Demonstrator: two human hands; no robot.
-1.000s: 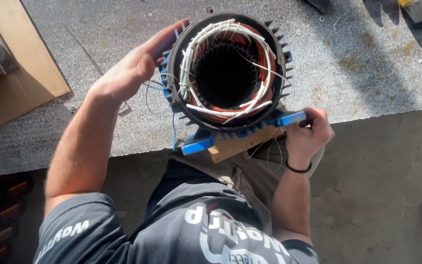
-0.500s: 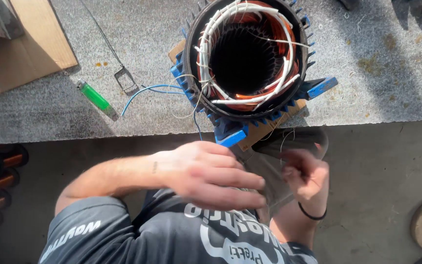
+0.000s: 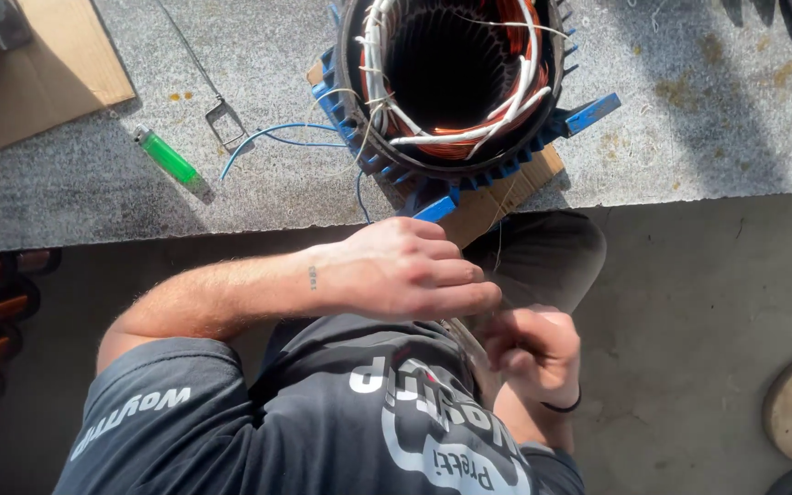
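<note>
Head view: both hands are seen held low in front of the torso, below the edge of the grey stone bench (image 3: 708,110). The left hand (image 3: 410,270) is stretched across the body with its fingers pressed together and pointing toward three o'clock, ending just above the right hand (image 3: 529,353). The right hand is curled loosely at about five o'clock from the left; whether anything is pinched in either hand cannot be told, since the fingers are blurred and partly hidden. A motor stator (image 3: 456,82), with blue fins, copper windings and white lacing, is stood on the bench at twelve o'clock from the hands, well apart from them, on a wooden block (image 3: 506,192). A green lighter (image 3: 169,158) is laid at ten o'clock, with a wire hook (image 3: 224,121) just beside it and cardboard (image 3: 38,64) farther toward ten o'clock.
</note>
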